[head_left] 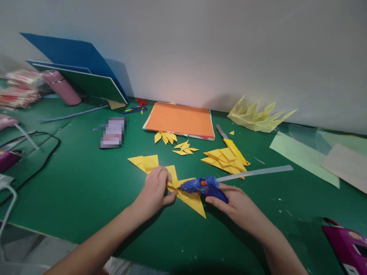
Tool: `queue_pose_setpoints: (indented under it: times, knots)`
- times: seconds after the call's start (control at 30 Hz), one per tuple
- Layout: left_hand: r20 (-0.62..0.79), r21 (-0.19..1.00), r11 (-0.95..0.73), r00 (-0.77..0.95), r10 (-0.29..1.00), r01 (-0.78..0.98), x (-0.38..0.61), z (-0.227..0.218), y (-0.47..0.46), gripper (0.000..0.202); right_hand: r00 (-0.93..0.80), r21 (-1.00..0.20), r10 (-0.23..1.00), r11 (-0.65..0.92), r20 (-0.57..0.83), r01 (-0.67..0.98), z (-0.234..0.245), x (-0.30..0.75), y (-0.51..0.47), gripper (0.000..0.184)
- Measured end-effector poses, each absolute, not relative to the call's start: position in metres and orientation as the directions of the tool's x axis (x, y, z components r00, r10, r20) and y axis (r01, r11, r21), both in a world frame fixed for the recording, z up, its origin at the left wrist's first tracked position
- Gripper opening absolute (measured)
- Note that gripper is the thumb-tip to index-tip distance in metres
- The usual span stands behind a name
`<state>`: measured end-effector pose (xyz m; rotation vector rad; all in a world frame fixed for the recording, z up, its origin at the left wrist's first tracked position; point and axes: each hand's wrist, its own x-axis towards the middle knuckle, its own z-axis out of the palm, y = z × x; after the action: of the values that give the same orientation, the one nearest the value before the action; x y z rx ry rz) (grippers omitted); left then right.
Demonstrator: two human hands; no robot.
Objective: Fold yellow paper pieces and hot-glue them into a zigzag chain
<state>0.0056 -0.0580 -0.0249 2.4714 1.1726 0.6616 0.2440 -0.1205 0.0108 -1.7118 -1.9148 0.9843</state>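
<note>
My right hand (233, 202) is wrapped round the handle of a blue hot glue gun (199, 186), and a long translucent glue stick (258, 172) sticks out of its back end. The nozzle points left and meets a folded yellow paper piece (192, 200). With its fingers closed on that paper near the middle, my left hand (157, 187) grips it against the table. Triangular points of the paper spread out to the upper left and lower right. My left fingers hide part of its centre.
Behind lie small yellow paper pieces (185, 148), a stack of coloured paper (180, 119), folded yellow papers (223, 159) and a yellow utility knife (235, 151). A pale yellow paper crown (258, 116) stands by the wall. A phone (114, 131), black cable (54, 147) and pink bottle (63, 88) are leftward.
</note>
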Motion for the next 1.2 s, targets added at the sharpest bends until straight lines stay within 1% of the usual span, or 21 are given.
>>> queue_pose_setpoints:
  times: [0.1, 0.17, 0.23, 0.37, 0.47, 0.53, 0.6, 0.7, 0.77, 0.8, 0.83, 0.9, 0.97, 1.07, 1.13, 1.2]
  knots:
    - [0.257, 0.481, -0.603, 0.555, 0.791, 0.636, 0.005, -0.024, -0.058, 0.024, -0.156, -0.599, 0.980, 0.051, -0.126, 0.799, 0.018, 0.242, -0.126, 0.031]
    - [0.255, 0.484, -0.606, 0.560, 0.788, 0.631, 0.005, -0.023, -0.058, 0.025, -0.178, -0.545, 0.980, 0.104, -0.085, 0.832, 0.026, 0.239, -0.129, 0.028]
    - [0.256, 0.487, -0.611, 0.567, 0.783, 0.624, 0.005, -0.022, -0.058, 0.025, -0.218, -0.518, 0.975, 0.162, -0.049, 0.840, 0.033, 0.235, -0.131, 0.026]
    - [0.265, 0.486, -0.615, 0.566, 0.780, 0.621, 0.005, -0.022, -0.058, 0.025, -0.261, -0.485, 0.965, 0.230, 0.005, 0.844, 0.038, 0.229, -0.136, 0.023]
    - [0.262, 0.489, -0.608, 0.560, 0.786, 0.625, 0.005, -0.023, -0.058, 0.025, -0.272, -0.417, 0.961, 0.271, 0.056, 0.868, 0.037, 0.228, -0.140, 0.029]
    - [0.251, 0.488, -0.601, 0.557, 0.791, 0.633, 0.005, -0.023, -0.058, 0.025, -0.262, -0.393, 0.965, 0.253, 0.033, 0.884, 0.039, 0.226, -0.141, 0.033]
    - [0.239, 0.487, -0.596, 0.559, 0.794, 0.638, 0.005, -0.022, -0.058, 0.025, -0.243, -0.433, 0.969, 0.201, -0.042, 0.879, 0.045, 0.225, -0.140, 0.034]
    - [0.232, 0.490, -0.595, 0.562, 0.794, 0.637, 0.006, -0.020, -0.058, 0.024, -0.203, -0.559, 0.968, 0.090, -0.144, 0.824, 0.053, 0.227, -0.134, 0.032]
    - [0.226, 0.494, -0.591, 0.562, 0.796, 0.638, 0.006, -0.020, -0.058, 0.025, -0.179, -0.659, 0.964, 0.005, -0.197, 0.752, 0.053, 0.231, -0.126, 0.033]
    - [0.224, 0.495, -0.589, 0.562, 0.796, 0.638, 0.006, -0.020, -0.058, 0.025, -0.172, -0.705, 0.955, -0.052, -0.243, 0.708, 0.051, 0.234, -0.123, 0.033]
    - [0.223, 0.498, -0.587, 0.560, 0.798, 0.638, 0.006, -0.020, -0.058, 0.025, -0.173, -0.739, 0.932, -0.131, -0.320, 0.661, 0.047, 0.237, -0.119, 0.035]
    - [0.227, 0.507, -0.581, 0.552, 0.803, 0.637, 0.005, -0.021, -0.058, 0.027, -0.163, -0.789, 0.882, -0.295, -0.442, 0.539, 0.040, 0.241, -0.113, 0.041]
    - [0.227, 0.520, -0.572, 0.542, 0.809, 0.634, 0.005, -0.021, -0.058, 0.029, -0.117, -0.835, 0.882, -0.380, -0.457, 0.397, 0.034, 0.243, -0.110, 0.049]
    - [0.216, 0.537, -0.562, 0.542, 0.812, 0.629, 0.005, -0.020, -0.058, 0.029, -0.011, -0.895, 0.916, -0.390, -0.402, 0.219, 0.031, 0.241, -0.108, 0.054]
    - [0.216, 0.543, -0.561, 0.542, 0.812, 0.624, 0.005, -0.018, -0.058, 0.028, 0.055, -0.918, 0.931, -0.365, -0.361, 0.154, 0.031, 0.240, -0.107, 0.054]
    - [0.208, 0.546, -0.555, 0.541, 0.815, 0.627, 0.006, -0.016, -0.058, 0.027, 0.111, -0.932, 0.940, -0.336, -0.323, 0.139, 0.029, 0.238, -0.107, 0.055]
